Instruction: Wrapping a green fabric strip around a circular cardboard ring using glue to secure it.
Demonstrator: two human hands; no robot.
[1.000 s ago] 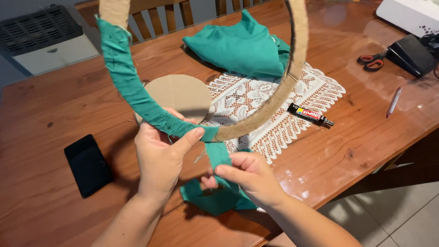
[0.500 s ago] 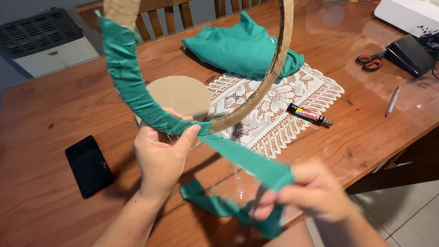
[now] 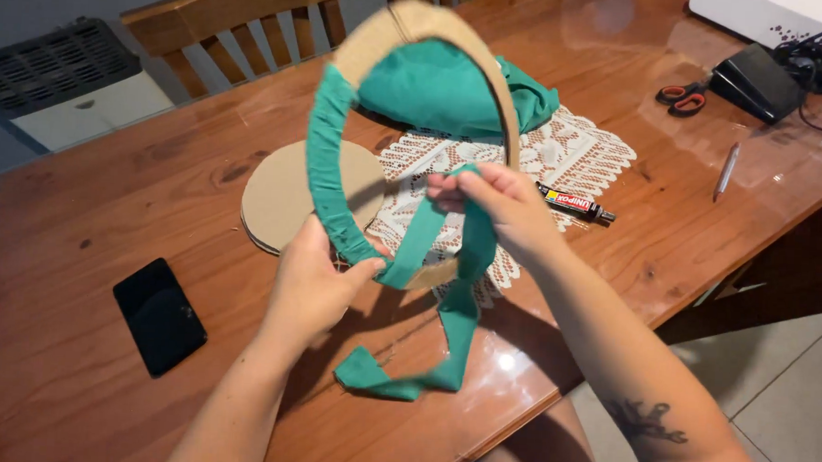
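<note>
One wooden table (image 3: 108, 181), one cardboard ring (image 3: 504, 115) held upright above it, one green fabric strip (image 3: 420, 236) wound on, ring gripped by left hand (image 3: 311, 287), strip pinched by right hand (image 3: 500, 203) fingers, one phone (image 3: 160, 315), one glue tube (image 3: 576, 204).

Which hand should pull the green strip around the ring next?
Probably the right hand: it already pinches the green fabric strip up inside the cardboard ring. The left hand grips the ring's wrapped lower edge, pinning the strip there, so it looks busy steadying.
</note>
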